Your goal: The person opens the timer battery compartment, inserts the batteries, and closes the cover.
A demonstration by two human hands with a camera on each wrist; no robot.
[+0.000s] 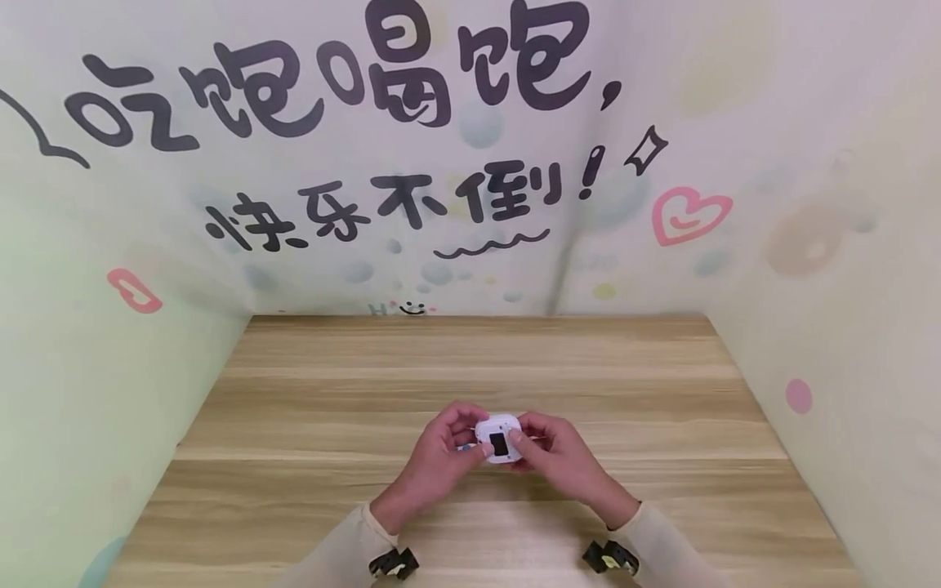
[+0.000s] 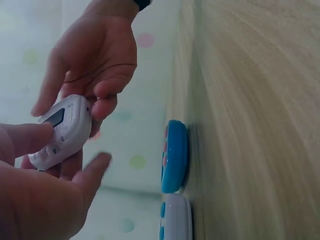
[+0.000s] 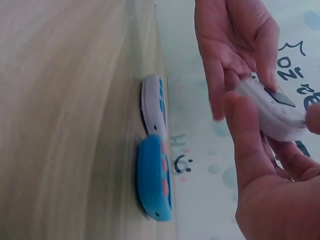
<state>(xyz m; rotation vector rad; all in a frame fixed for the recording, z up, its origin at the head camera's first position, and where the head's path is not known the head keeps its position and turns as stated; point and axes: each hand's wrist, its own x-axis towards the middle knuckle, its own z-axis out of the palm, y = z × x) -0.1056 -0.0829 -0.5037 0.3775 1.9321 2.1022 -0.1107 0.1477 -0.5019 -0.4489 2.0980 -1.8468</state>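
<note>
Held between both hands over the table is a small white rounded handheld device point(image 1: 503, 425) with a dark square screen and small buttons on its face. In the head view, my left hand point(image 1: 434, 461) pinches its left side, thumb on the front. My right hand point(image 1: 562, 457) grips the right side, its thumb also laid over the face. Seen in the left wrist view, the device point(image 2: 76, 125) is tilted, with fingers under it. The right wrist view shows the device point(image 3: 270, 112) slightly blurred, held clear of the tabletop.
On the wooden table point(image 1: 470, 359) lie a blue device with pink buttons point(image 2: 176, 155) and a white one with blue buttons point(image 3: 151, 105), end to end. The hands mostly hide them in the head view. Printed walls enclose the table's back and sides.
</note>
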